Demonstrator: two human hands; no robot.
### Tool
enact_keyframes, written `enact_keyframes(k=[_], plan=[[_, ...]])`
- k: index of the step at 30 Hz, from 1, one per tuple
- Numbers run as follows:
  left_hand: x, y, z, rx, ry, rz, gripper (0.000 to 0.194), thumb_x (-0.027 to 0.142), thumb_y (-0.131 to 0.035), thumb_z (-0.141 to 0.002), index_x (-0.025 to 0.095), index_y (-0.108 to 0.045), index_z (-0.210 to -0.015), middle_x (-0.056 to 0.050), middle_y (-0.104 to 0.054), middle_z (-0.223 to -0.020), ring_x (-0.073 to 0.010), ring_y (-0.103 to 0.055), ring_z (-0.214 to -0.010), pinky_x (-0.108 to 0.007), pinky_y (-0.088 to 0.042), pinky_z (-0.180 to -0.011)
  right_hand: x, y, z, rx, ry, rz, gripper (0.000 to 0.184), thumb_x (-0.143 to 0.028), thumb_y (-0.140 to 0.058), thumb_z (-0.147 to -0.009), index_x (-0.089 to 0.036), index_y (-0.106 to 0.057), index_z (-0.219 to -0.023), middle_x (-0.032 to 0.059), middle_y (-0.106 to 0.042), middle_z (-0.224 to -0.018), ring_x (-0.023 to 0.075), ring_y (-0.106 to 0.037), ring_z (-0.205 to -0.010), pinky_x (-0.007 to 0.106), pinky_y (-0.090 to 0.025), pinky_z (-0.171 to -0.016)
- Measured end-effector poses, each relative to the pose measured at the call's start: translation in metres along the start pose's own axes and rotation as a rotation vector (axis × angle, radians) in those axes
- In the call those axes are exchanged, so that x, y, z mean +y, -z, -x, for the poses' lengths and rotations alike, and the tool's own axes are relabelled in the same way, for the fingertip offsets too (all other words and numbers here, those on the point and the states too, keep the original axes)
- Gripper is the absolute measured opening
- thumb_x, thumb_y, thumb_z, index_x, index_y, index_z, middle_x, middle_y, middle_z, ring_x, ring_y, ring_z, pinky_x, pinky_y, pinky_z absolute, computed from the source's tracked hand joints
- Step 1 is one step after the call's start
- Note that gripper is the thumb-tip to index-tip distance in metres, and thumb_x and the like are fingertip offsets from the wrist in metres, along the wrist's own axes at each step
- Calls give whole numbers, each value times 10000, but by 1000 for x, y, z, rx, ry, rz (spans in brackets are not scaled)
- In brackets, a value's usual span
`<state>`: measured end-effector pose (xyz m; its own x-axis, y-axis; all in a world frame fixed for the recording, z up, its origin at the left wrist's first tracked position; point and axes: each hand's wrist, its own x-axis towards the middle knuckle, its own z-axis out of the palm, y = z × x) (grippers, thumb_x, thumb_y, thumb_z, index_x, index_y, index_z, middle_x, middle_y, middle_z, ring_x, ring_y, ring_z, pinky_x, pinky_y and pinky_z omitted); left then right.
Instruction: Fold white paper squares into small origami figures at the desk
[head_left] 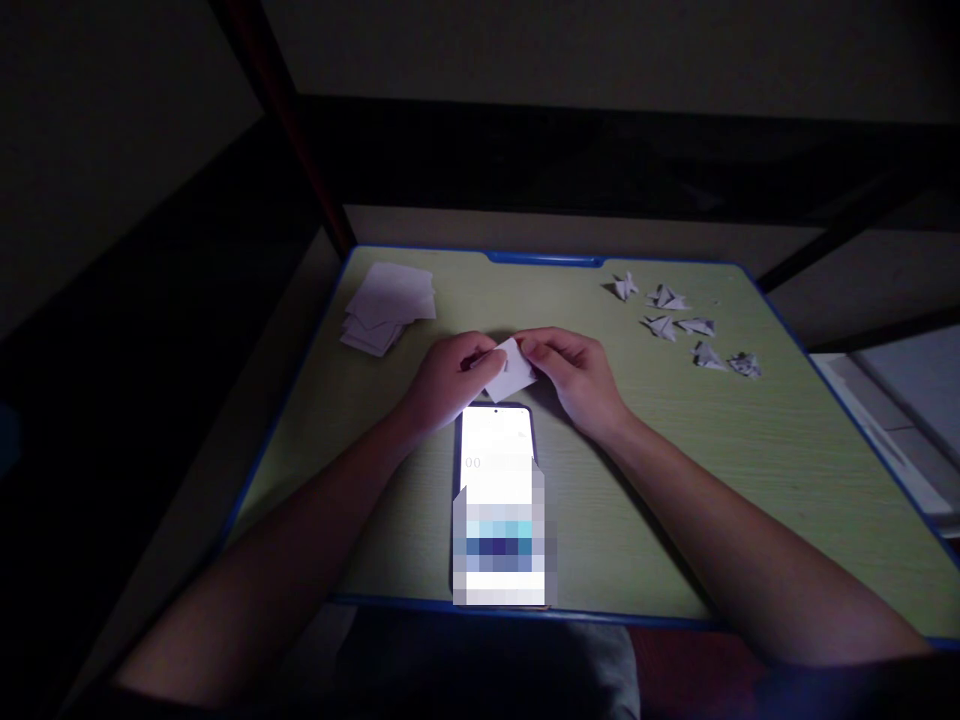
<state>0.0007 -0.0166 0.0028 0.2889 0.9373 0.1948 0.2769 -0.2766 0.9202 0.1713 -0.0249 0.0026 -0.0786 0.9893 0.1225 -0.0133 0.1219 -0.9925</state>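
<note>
Between my two hands, over the middle of the table, is a small white sheet of paper [511, 376]. My left hand [454, 378] pinches its left side, with the thumb lying on top. From the other side my right hand [574, 372] grips the upper right part of the paper between thumb and fingers. The fingers beneath the sheet are mostly hidden, and I cannot tell how it is folded on its underside. Just below the hands lies a phone [496, 480] with a bright lit screen, partly blurred.
A stack of loose paper sheets [391, 293] lies at the back left of the green table [637, 530]. Several small folded paper pieces [663, 327] sit at the back right. Blue edging [545, 260] runs round the tabletop. Papers or boxes [892, 430] stand beyond its right edge.
</note>
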Motion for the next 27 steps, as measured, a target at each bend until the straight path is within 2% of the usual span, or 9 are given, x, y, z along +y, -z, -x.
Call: enact_keyframes(k=[3,8,13,18,23,27], plan=[[-2,-1,-1,62,26,45,182,292,-556,-815,166,-559,-683,35,-522,-540,-77,-469,-507,-194,-322,-441,1,0,0,0,2,-78,114,-237,-693,-752,-201,-749,-844,-13,-689,-708,103,-545,-594,272,-414,-567],[-2,0,-1,98,80,73,174,297,-563,-803,166,-564,-689,37,-520,-530,-70,-438,-437,-194,-316,-390,4,0,0,-43,18,-116,138,-239,-723,-736,-207,-722,-870,-22,-667,-702,109,-553,-594,287,-439,-583],[-2,0,-1,73,13,32,131,267,-566,-792,154,-623,-755,26,-559,-574,-78,-471,-509,-192,-328,-427,2,1,2,-90,27,-121,193,-254,-745,-738,-222,-700,-923,-26,-653,-718,110,-536,-622,284,-415,-585],[-2,0,0,80,3,27,147,279,-573,-801,160,-588,-716,25,-557,-570,-85,-488,-535,-199,-340,-452,-1,1,1,-135,33,-121,226,-292,-765,-751,-215,-682,-947,-33,-639,-703,107,-551,-634,286,-436,-614],[-1,-1,0,42,-18,0,163,270,-567,-799,160,-586,-680,34,-531,-551,-77,-468,-527,-194,-320,-452,0,-1,0,-128,14,-90,334,-380,-817,-702,-205,-663,-941,-47,-625,-661,101,-541,-593,274,-424,-568],[0,-1,1,0,-54,10,200,291,-550,-810,154,-598,-673,32,-530,-554,-76,-460,-525,-199,-311,-457,0,-3,1,-106,8,-73,345,-387,-828,-692,-189,-663,-920,-60,-603,-610,88,-518,-551,255,-396,-529]])
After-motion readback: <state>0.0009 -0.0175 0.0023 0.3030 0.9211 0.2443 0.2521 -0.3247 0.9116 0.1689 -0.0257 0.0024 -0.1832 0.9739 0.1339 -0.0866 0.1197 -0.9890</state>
